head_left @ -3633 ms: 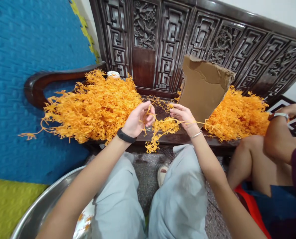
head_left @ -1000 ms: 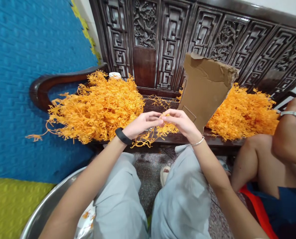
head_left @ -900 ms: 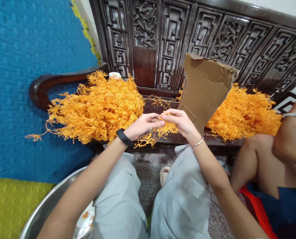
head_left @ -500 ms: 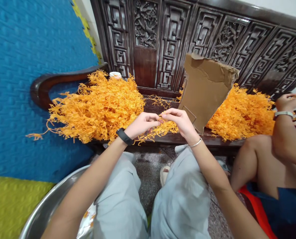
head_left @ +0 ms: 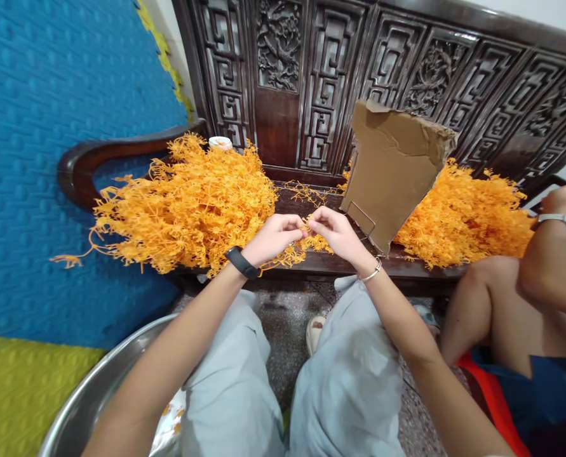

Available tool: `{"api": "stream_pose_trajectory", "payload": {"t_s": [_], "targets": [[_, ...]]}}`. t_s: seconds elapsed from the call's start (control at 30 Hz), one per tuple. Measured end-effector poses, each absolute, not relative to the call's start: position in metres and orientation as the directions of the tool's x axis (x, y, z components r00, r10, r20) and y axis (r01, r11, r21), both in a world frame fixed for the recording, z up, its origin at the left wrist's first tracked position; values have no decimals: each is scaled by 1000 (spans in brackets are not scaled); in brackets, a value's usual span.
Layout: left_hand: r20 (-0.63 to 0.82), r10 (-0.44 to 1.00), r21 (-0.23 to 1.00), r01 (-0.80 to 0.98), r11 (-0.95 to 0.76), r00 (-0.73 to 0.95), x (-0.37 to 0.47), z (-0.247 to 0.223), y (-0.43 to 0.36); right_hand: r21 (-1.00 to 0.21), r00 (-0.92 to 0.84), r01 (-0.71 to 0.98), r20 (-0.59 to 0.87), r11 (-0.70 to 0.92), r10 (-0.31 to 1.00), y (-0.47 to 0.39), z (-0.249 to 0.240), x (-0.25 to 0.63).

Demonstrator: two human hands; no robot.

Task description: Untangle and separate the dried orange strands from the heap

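My left hand (head_left: 277, 237) is closed in a pinch on a thin orange strand (head_left: 306, 226), its black wristband facing up. Facing it, my right hand (head_left: 333, 233) pinches the same strand with thumb and forefinger. The fingertips almost meet above the front of the bench seat. Below them lie loose orange strands (head_left: 289, 255) with small branching tips. A large tangled heap of orange strands (head_left: 192, 209) sits directly left of my left hand. How the strand runs between the fingers is too small to make out.
A bent cardboard sheet (head_left: 394, 171) stands on the dark carved bench (head_left: 277, 133), beside a wire frame (head_left: 363, 221). Behind it is another orange heap (head_left: 468, 219). A metal basin (head_left: 56, 422) stands at lower left. A co-worker's arm (head_left: 547, 254) and knees are at right.
My right hand has shifted slightly left, its fingers curling more tightly toward my left fingertips. At the right edge, the co-worker's hand has moved a little to the right.
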State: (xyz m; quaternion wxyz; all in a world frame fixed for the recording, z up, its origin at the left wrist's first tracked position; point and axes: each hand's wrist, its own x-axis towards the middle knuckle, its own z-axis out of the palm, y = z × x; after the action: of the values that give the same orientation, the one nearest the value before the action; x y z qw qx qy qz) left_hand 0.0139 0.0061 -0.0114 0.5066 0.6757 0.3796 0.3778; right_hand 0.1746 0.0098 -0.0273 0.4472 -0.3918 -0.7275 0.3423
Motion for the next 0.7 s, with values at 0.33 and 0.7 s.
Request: {"api": "stream_pose_trajectory", "payload": {"t_s": [0.33, 0.7], "targets": [[201, 880, 936, 180, -302, 431, 11, -7, 4, -825, -523, 194, 370, 530, 768, 4, -15, 184], [251, 689, 962, -95, -257, 679, 2, -4, 2, -930, -647, -97, 330, 355, 687, -6, -9, 187]]}}
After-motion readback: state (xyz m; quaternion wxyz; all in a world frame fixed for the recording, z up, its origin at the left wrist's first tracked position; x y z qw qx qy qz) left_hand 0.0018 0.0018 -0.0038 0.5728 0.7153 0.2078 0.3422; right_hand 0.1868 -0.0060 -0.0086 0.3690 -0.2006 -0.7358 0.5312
